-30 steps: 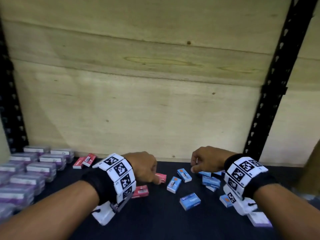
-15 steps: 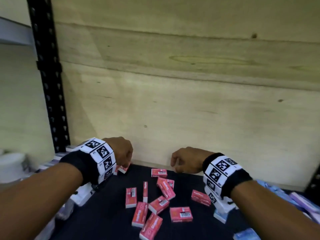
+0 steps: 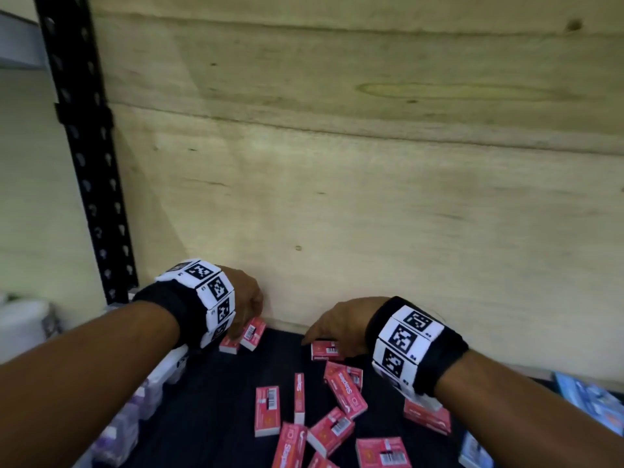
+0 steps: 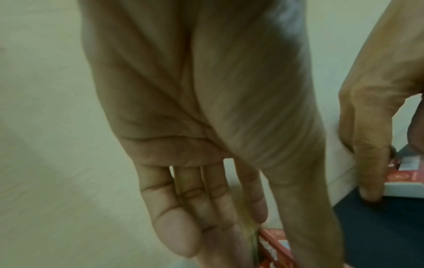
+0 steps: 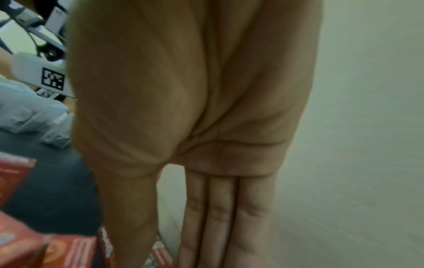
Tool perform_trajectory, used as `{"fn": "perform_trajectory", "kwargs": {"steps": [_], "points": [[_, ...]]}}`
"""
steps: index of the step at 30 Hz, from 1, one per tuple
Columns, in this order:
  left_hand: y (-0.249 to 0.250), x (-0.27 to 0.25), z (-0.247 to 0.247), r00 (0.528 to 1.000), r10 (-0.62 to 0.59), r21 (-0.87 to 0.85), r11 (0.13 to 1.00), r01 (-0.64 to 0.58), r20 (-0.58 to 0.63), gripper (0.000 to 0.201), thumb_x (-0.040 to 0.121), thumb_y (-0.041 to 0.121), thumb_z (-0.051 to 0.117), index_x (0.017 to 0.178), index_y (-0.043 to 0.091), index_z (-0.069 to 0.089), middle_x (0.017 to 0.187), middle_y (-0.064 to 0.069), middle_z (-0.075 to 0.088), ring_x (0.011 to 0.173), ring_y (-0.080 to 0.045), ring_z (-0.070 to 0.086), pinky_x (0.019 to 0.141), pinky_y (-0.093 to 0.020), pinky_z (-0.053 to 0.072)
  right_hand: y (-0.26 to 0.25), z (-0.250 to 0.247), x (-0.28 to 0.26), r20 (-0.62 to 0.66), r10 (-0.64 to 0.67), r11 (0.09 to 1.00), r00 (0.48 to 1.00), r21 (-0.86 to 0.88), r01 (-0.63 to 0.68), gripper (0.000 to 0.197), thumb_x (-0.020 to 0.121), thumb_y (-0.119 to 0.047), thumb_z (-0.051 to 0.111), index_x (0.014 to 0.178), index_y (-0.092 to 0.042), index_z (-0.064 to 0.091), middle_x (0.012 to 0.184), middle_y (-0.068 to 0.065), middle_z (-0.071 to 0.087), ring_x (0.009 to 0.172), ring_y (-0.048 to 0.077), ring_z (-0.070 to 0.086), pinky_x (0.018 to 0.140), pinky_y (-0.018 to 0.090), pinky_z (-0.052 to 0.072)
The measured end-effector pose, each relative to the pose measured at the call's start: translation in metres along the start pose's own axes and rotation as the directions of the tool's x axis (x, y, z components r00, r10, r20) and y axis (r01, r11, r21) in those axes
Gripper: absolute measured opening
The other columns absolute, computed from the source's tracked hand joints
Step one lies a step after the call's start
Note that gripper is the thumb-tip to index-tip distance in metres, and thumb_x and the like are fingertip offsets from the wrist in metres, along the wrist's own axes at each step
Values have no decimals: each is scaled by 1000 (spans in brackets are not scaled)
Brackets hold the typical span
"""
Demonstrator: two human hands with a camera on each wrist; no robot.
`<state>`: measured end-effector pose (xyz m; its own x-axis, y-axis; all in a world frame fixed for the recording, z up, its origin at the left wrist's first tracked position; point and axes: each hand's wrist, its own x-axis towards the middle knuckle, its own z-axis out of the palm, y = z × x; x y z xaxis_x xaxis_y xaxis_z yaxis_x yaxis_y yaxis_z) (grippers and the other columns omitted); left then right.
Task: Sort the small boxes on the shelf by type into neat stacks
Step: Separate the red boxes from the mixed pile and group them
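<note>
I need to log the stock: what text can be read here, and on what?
"Staples": on the tilted red box mid-shelf.
"Staples": on the red box at the bottom edge.
Barcode digits, blue boxes, wristband markers' small numbers: too blurred.

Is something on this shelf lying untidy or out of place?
Yes. The red boxes lie scattered on the dark shelf at mixed angles, not stacked; one narrow box stands on its edge, and another overlaps a neighbour.
</note>
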<state>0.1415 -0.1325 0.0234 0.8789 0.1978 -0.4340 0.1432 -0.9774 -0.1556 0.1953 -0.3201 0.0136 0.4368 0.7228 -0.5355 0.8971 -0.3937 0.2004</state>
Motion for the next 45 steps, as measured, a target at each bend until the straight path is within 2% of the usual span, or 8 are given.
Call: {"fn": "perform_trajectory", "kwargs": {"steps": [4,12,19,24,27,32,39,45], "points": [[6,6,3,1000,18,56,998,-18,-11,57,69,21,86,122,24,63,118,6,66,103,-17,65,72,-22,45,6,7,3,-68,-6,1000,998,16,7,67,88,-10,69,147,-29,42,139,1,53,119,22,54,84,29,42],[26,10,5,994,100,124,988,-95,-33,58,66,22,88,119,19,65,116,0,67,102,-22,65,82,-29,54,15,21,-2,-177,22,990,984,143,4,53,87,-18,71,135,-28,50,120,4,63,94,19,58,72,28,42],[42,10,5,987,156,95,984,-153,-27,58,70,21,87,122,14,62,102,3,62,92,-18,62,76,-28,49,24,31,-14,-228,95,976,969,213,-46,54,94,-19,57,145,-27,41,132,6,58,112,26,58,87,30,46],[44,9,9,976,201,102,976,-192,-81,56,70,32,86,119,15,63,118,-3,64,103,-24,63,73,-27,48,28,38,-18,-234,133,964,963,256,-71,52,97,-23,53,146,-30,36,133,8,57,111,27,58,84,30,46],[45,7,16,969,221,66,975,-214,-110,54,72,36,84,117,19,60,114,-1,63,97,-21,61,80,-31,50,26,38,-18,-226,136,963,964,260,-75,50,98,-22,52,145,-27,38,131,8,58,111,27,58,86,33,48],[48,3,22,958,257,9,966,-258,-126,47,77,49,75,116,26,59,107,6,64,88,-14,58,77,-29,48,26,40,-17,-220,189,957,957,262,-128,33,99,-28,50,129,-17,52,120,9,62,103,27,60,81,33,48],[44,3,18,937,346,59,937,-343,-51,55,83,16,73,132,26,52,117,0,63,86,-10,50,58,-15,35,28,43,-13,-232,223,942,947,301,-148,29,100,-30,50,123,-18,62,118,7,66,104,26,62,91,37,51],[46,7,21,934,343,35,939,-341,-100,38,81,26,77,117,22,65,112,1,67,86,-11,56,72,-22,42,25,43,-13,-224,240,933,945,322,-161,31,99,-37,51,122,-18,60,117,6,65,103,26,61,90,37,51]]}}
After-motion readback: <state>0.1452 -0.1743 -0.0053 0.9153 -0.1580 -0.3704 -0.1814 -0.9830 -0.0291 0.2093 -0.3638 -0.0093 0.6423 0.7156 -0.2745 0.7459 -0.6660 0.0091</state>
